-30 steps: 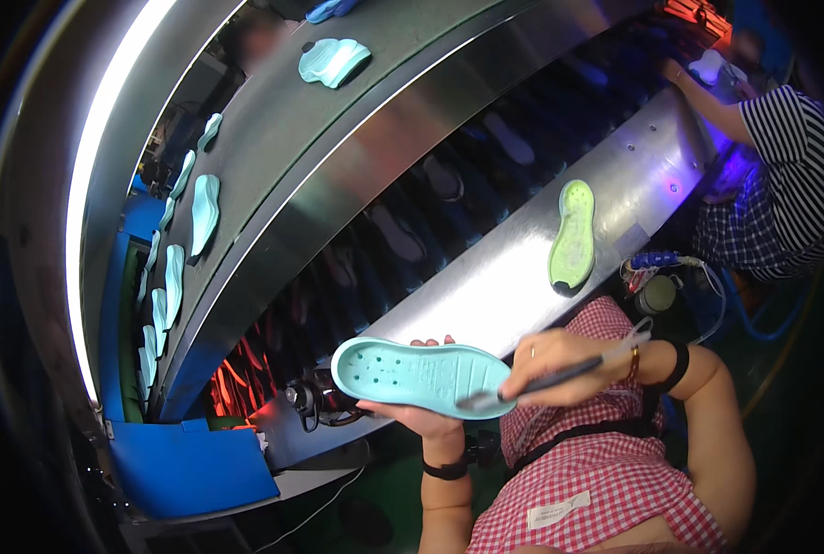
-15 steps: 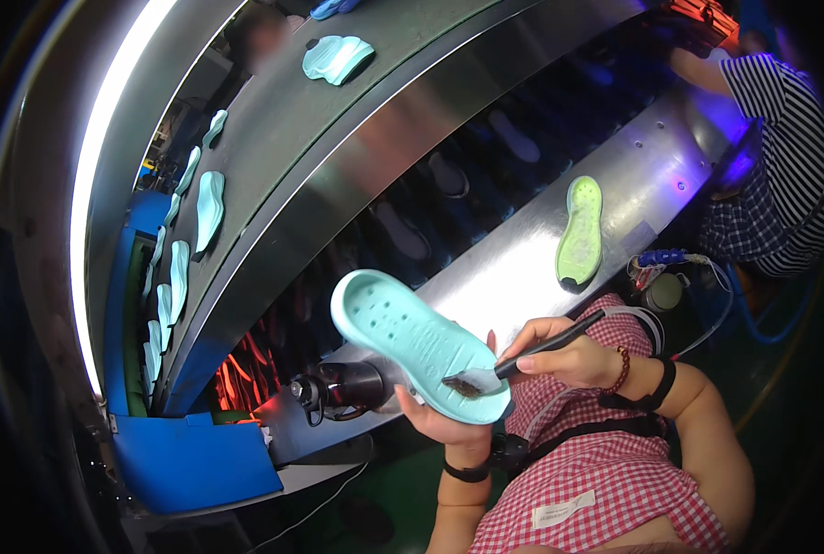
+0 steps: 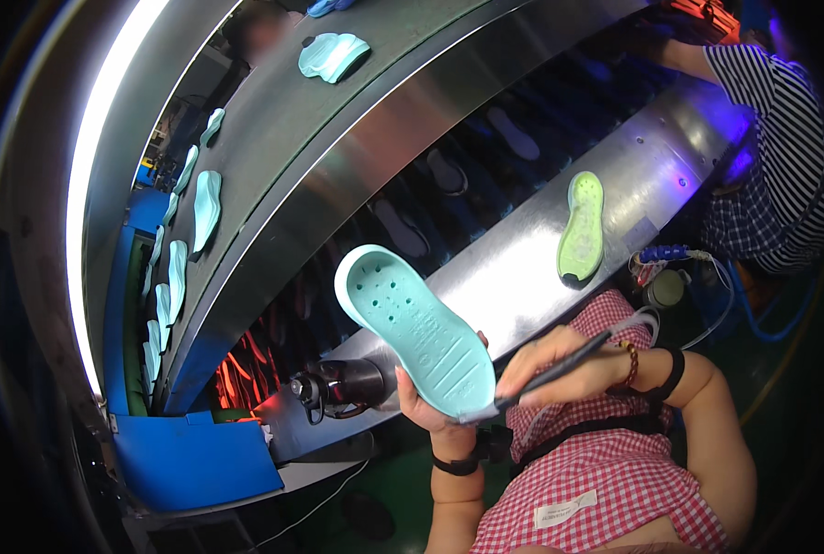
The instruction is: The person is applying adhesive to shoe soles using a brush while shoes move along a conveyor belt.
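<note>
My left hand (image 3: 419, 406) supports a light blue shoe sole (image 3: 417, 328) from beneath at its heel end, fingers wrapped round the edges. The sole's inner face, with small holes toward the toe and grooves toward the heel, is turned up. Between the fingers of my right hand (image 3: 560, 369) is a brush with a black handle (image 3: 578, 357). Its head meets the sole's heel rim; the bristles are mostly hidden there. On the metal table beyond lies a yellow-green sole (image 3: 582, 226) with a black patch at its near end.
A curved conveyor belt (image 3: 273, 138) carries several light blue soles (image 3: 207, 210) at the left. Below it, more soles sit in a dark rack. A dark cylindrical device (image 3: 352, 383) stands on the metal table (image 3: 486, 291). At the right works a person in a striped shirt (image 3: 791, 157).
The brush has gone from the sole's inner heel surface to its heel rim. My left hand has tilted the sole more upright. The yellow-green sole stays put.
</note>
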### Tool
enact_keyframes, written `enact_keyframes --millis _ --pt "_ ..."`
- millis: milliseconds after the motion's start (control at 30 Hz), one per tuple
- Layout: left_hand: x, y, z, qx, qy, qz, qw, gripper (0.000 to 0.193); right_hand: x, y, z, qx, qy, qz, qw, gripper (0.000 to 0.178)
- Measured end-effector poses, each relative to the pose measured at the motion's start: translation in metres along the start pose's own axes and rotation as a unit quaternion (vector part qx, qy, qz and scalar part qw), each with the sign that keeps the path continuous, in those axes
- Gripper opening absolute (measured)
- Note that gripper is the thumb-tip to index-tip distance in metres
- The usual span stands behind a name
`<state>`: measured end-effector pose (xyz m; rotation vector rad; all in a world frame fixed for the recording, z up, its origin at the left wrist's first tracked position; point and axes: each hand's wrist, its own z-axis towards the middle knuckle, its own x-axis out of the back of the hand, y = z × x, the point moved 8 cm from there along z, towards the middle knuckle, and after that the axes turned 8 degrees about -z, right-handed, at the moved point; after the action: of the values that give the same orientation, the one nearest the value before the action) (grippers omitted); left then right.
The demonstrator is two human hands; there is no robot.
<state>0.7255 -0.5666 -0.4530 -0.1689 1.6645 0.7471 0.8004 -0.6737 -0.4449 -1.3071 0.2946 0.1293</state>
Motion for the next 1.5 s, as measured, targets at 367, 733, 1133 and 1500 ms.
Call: enact_keyframes --millis 367,733,1133,1500 --pt "0.004 0.002 0.001 0.045 0.046 0.099 0.993 0.06 0.008 -0.02 0.003 0.11 0.007 -0.169 0.979 0.018" --pt "0.031 -0.032 -0.002 0.325 0.136 0.187 0.917 0.053 0.009 -0.019 -0.009 0.078 -0.197 -0.254 0.944 0.021" --pt "0.034 -0.037 -0.024 0.404 0.158 0.304 0.848 0.052 0.019 -0.018 -0.026 -0.017 -0.324 -0.454 0.83 0.024" --pt "0.033 -0.035 -0.022 0.331 0.123 0.19 0.916 0.055 0.054 -0.016 -0.027 -0.013 -0.155 -0.255 0.954 0.026"
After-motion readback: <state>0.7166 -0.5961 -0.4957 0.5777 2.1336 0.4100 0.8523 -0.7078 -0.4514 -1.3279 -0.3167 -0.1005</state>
